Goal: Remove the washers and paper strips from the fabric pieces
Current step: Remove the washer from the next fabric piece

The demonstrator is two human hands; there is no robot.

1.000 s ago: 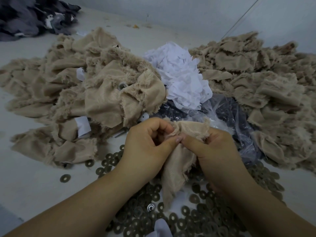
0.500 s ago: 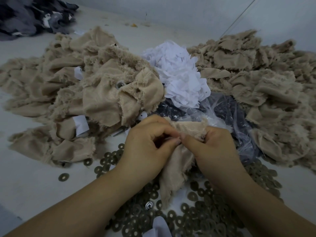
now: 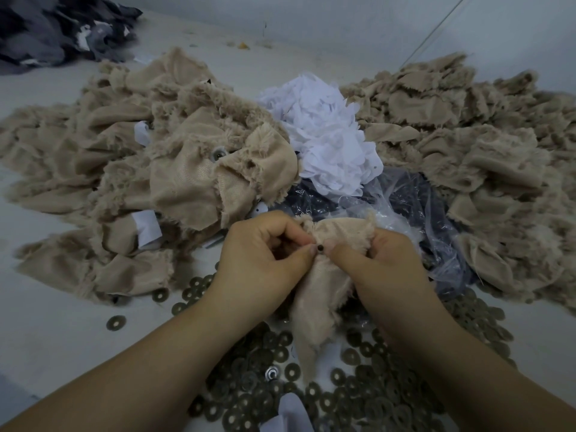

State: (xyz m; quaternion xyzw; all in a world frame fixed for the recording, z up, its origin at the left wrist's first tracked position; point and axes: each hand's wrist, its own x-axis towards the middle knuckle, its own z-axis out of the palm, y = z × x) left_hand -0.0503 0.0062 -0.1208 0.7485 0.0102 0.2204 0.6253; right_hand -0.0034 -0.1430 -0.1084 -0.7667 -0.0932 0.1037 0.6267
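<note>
Both hands hold one beige fabric piece in the middle of the view. My left hand pinches its top edge from the left, and my right hand grips it from the right. Between the two thumb tips a small dark round part shows on the fabric. The lower end of the piece hangs down over a heap of dark metal washers on the table. A white paper strip lies among those washers near the bottom edge.
A pile of beige fabric pieces with paper strips and a washer lies at the left. Another beige pile fills the right. White paper strips are heaped at the back centre above a clear plastic bag. Dark cloth lies far left.
Both hands have shifted slightly on the fabric, thumb tips drawing together at its top edge, where a small dark part now shows. The piles have not moved.
</note>
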